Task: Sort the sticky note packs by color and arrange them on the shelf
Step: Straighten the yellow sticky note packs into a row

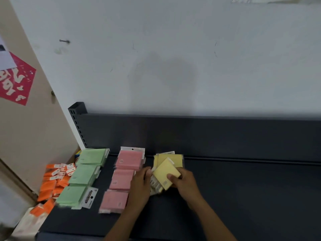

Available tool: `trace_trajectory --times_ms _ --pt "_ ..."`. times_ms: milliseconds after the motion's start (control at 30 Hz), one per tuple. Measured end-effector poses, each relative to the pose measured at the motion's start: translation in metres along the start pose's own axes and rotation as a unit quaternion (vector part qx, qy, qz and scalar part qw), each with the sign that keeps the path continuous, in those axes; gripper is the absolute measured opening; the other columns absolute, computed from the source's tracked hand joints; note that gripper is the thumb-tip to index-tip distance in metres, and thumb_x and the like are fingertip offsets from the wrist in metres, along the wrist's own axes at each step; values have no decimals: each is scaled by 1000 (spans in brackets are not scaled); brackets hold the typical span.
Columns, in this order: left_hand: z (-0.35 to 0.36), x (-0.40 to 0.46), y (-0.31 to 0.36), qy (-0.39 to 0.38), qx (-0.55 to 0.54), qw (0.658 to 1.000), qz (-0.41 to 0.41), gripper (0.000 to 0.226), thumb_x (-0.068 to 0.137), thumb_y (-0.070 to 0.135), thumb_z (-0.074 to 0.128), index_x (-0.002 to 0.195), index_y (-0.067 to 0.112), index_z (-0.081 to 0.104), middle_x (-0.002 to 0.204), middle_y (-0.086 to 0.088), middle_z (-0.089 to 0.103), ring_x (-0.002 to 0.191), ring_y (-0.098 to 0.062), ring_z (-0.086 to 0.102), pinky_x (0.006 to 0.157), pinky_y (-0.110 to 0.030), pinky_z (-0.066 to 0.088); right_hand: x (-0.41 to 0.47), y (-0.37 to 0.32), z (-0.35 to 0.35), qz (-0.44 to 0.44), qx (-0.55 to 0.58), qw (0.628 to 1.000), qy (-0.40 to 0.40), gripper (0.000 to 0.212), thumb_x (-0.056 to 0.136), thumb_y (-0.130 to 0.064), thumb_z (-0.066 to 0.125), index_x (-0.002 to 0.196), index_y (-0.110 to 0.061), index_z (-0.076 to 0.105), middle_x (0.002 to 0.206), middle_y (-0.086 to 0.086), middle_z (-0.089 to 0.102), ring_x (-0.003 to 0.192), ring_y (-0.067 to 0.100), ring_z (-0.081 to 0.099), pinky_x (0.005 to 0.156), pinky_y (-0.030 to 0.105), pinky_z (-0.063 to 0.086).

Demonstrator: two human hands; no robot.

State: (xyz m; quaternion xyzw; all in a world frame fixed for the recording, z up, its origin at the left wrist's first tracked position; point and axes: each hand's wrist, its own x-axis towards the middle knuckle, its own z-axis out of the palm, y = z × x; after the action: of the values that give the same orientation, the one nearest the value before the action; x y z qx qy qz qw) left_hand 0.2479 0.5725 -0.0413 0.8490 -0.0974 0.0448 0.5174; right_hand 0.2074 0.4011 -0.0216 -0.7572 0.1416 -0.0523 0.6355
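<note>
Dark grey metal shelf point(243, 188), matte, with an upright back panel and a slotted post at its left end, set against a pale scuffed wall point(173, 58).

Right hand point(184, 183): forearm reaching in from the lower right, fingers curled, thumb on top, gripping a tilted yellow pack point(165, 173) by its lower corner.

Left hand point(140, 185): reaching in from below, back of the hand up, fingertips touching the left edge of the same pack; whether it grips cannot be told.

Yellow packs point(172, 160): loose flat pile at the back of the shelf, just behind the held pack.

Pink packs point(121, 180): three flat stacks in a front-to-back column, clear-wrapped, left of the hands.

Green packs point(81, 178): three stacks in a like column at the shelf's left end.

Orange packs point(52, 185): jumbled heap off the shelf's left edge, white header tabs showing.
</note>
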Motion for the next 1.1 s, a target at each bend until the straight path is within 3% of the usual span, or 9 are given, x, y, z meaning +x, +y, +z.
trace_trajectory --times_ms 100,167,267,367,500,633,767,933,1100 --pt "5 -7 -6 -2 27 1000 -9 30 102 37 53 131 29 59 120 10 57 111 -8 55 96 -29 46 -2 3 1 8 -16 1000 -26 9 90 -16 72 99 -14 73 94 5 75 87 20 72 76 41 61" --pt "7 -13 -7 -13 47 999 -1 29 97 41 61 126 35 60 116 8 51 107 -4 52 91 -15 42 -4 4 -2 19 -19 999 -41 13 91 -14 71 104 -15 73 96 3 75 85 15 72 67 31 60" --pt "10 -19 -2 -33 45 998 3 18 95 36 67 112 32 64 113 8 43 104 3 47 83 0 34 -7 1 -11 53 11 998 -39 15 88 -10 73 102 -16 75 91 4 77 80 19 73 60 30 55" --pt "12 -22 -3 -65 71 995 35 18 94 34 68 111 32 62 113 10 42 104 -2 49 85 -4 34 -8 -5 -22 91 77 992 -37 14 87 -5 72 100 -10 74 90 13 77 75 26 70 59 34 51" --pt "8 -27 -7 -121 84 986 76 32 94 31 65 126 34 59 117 16 39 108 2 48 94 -13 39 -3 -12 -36 112 158 981 4 18 89 -7 70 106 0 70 95 19 75 78 29 71 60 35 54" --pt "6 -37 3 -166 82 980 67 25 85 41 72 104 32 57 112 19 33 97 6 52 83 -11 41 -5 -25 -50 137 199 967 -77 37 86 2 71 120 -11 63 113 18 72 98 34 73 72 42 60" --pt "8 -49 10 -185 85 977 67 40 75 51 79 92 29 51 109 20 32 95 3 51 75 -12 41 -11 -33 -56 165 128 968 -136 47 83 8 72 124 -10 59 117 20 68 95 31 74 74 40 61" --pt "6 -50 7 -93 46 992 78 45 74 58 75 82 23 47 102 12 38 93 -6 52 75 -19 46 -12 -24 -41 237 117 955 -134 52 79 11 75 123 1 49 121 26 63 94 36 74 79 43 62" --pt "0 -35 0 -51 82 990 105 18 88 39 64 89 32 47 99 15 43 94 -3 50 76 -19 43 -18 -23 -20 215 51 970 -103 42 81 5 76 113 0 49 108 24 69 79 35 75 76 44 63"
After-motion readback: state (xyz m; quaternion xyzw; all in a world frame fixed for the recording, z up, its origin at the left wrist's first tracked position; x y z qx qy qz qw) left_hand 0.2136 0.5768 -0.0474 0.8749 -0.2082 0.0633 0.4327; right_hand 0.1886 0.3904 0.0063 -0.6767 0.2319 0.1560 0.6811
